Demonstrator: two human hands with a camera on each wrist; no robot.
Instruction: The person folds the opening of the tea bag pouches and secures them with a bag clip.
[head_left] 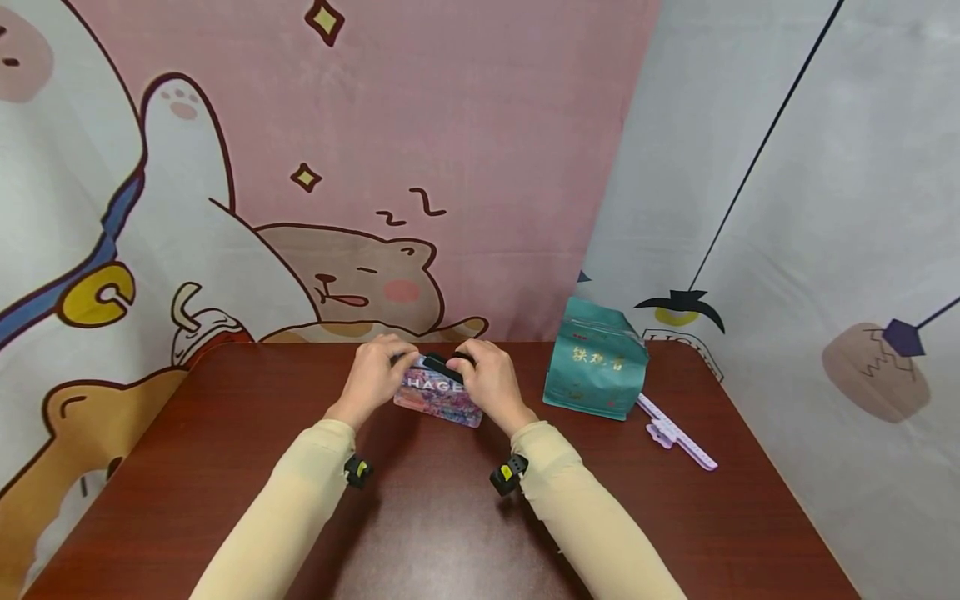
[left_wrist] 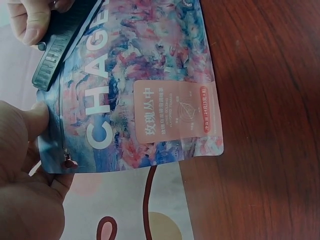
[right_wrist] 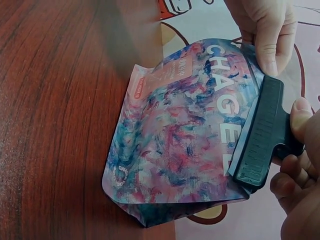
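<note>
A colourful printed pouch (head_left: 435,402) with white lettering stands tilted on the table toward its far side. My left hand (head_left: 381,372) pinches the pouch's upper left corner between thumb and fingers, as the left wrist view of the pouch (left_wrist: 165,55) shows. My right hand (head_left: 491,379) grips the handle of a black bag clip (right_wrist: 262,132). In the right wrist view the clip lies along the pouch's top edge, over the right part of it. Whether its jaws are fully closed on the pouch I cannot tell.
To the right stands a teal bag (head_left: 596,367) with gold characters. Beside it a pale purple ruler-like strip (head_left: 678,433) with a flower-shaped piece lies on the brown table (head_left: 450,517). A printed curtain (head_left: 480,150) hangs right behind the table's far edge.
</note>
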